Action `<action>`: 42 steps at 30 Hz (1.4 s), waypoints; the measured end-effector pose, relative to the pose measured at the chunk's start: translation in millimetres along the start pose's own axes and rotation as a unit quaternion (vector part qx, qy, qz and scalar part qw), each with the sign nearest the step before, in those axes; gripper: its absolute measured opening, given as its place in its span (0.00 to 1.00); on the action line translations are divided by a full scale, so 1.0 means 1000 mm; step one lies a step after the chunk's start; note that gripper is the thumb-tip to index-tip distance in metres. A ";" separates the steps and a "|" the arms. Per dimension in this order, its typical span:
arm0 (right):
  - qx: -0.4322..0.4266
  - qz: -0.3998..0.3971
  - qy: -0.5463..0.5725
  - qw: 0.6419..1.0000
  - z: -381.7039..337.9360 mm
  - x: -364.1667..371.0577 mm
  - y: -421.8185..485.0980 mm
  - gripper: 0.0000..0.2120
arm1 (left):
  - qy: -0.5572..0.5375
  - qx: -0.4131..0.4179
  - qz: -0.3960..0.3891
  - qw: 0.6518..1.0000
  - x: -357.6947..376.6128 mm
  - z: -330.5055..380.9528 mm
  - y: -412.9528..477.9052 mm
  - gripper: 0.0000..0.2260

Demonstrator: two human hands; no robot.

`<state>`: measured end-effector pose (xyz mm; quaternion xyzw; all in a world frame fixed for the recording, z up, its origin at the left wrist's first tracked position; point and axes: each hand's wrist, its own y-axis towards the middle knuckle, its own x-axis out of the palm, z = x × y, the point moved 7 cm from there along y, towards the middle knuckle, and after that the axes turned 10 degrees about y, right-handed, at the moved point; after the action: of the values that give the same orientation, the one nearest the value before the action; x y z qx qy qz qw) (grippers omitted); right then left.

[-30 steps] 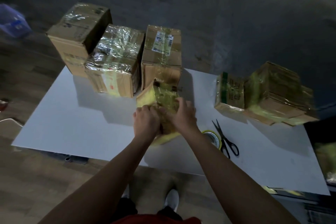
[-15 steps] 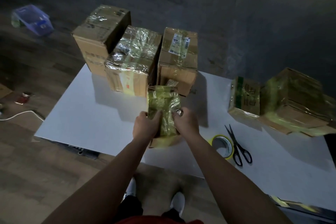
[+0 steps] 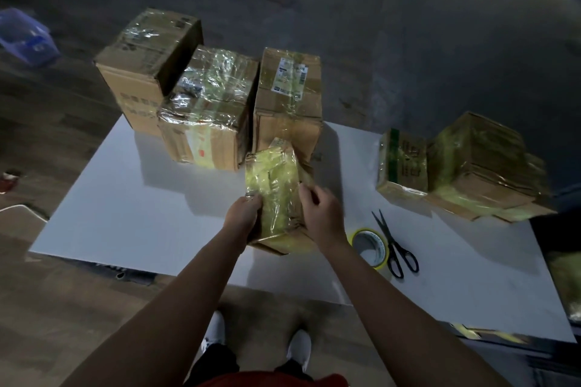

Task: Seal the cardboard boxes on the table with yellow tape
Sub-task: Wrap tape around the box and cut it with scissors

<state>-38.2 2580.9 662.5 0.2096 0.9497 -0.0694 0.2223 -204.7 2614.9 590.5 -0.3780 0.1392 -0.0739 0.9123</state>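
Small box (image 3: 284, 240), glossy yellow tape (image 3: 270, 173), left hand (image 3: 242, 214) and right hand (image 3: 321, 214) fingers grasping it

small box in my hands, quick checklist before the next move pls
1. Box steadied: the left hand grips the left edge of the small box. Ok.
2. Second hold: the right hand is at the box's right side with curled fingers, but blurred. Cannot tell.
3. Top face taped: yellow tape covers it. Ok.
4. Underside and far end sealed: hidden. Cannot tell.
5. Tape roll within reach: flat on the table by the right wrist, untouched. Ok.
6. Scissors handy: lying next to the roll. Ok.
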 end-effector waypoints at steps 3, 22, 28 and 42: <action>0.033 -0.040 0.033 0.998 0.004 0.005 0.005 0.12 | 0.155 0.069 0.093 0.981 -0.006 0.013 -0.005 0.18; 0.182 -0.122 0.004 0.976 0.045 0.039 0.010 0.12 | 0.057 0.046 -0.075 0.994 -0.022 -0.007 0.011 0.25; 0.192 -0.129 0.003 0.973 0.053 0.027 0.012 0.12 | 0.048 0.065 -0.074 0.994 -0.018 0.006 0.008 0.25; 0.271 -0.102 0.174 0.941 0.048 -0.009 0.011 0.28 | -0.203 0.016 -0.238 0.950 -0.001 -0.005 -0.012 0.18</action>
<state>-7.6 2576.5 623.8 0.1728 0.9351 -0.3089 -0.0196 -207.2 2603.3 595.9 -0.3929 -0.1441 -0.2126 0.8830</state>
